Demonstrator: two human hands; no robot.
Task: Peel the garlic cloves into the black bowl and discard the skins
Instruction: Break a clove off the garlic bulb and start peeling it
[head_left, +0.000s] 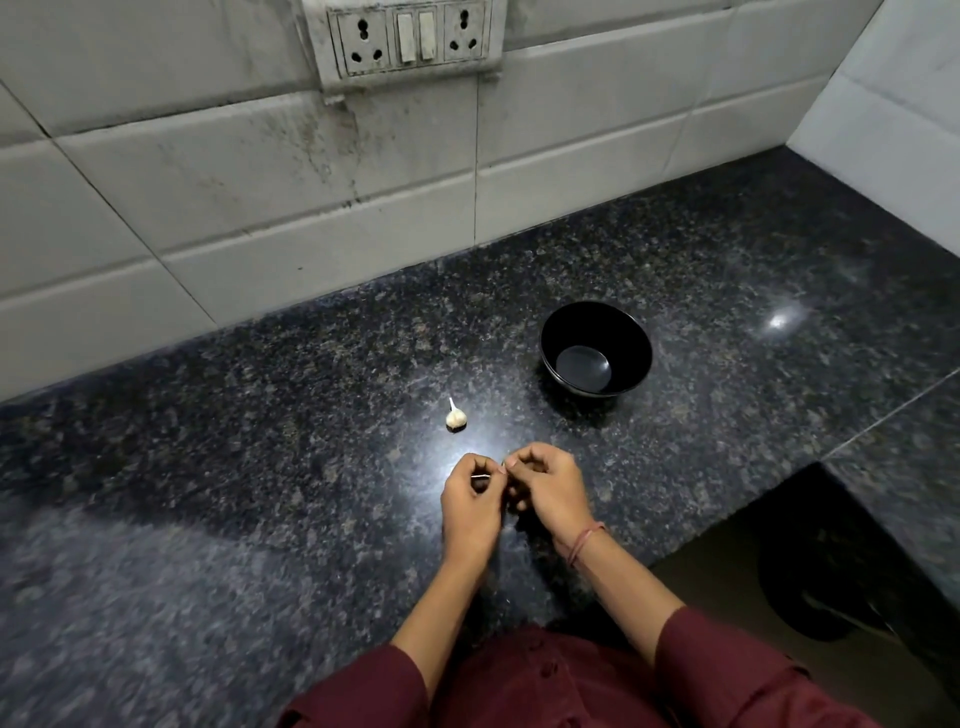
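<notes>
From the head camera, we have both hands together low over the dark counter (260, 467). Our left hand (470, 506) and right hand (545, 491) are curled in, fingertips meeting around something small. A thin pale sliver (482, 475), likely a strip of skin or a stem, pokes out level between them, pointing left and right. The clove itself is hidden in the fingers, so we cannot tell how firmly it is pinched.

Just beyond our left hand lies the garlic bulb (456, 418), resting on its side, its stem tip pointing up and away from us. We judge it light and firm, with dry, papery, brittle skin; best pinched at the stem end, where the skin lifts. Farther off, beyond our right hand, stands the black bowl (596, 332), upright and empty.
</notes>
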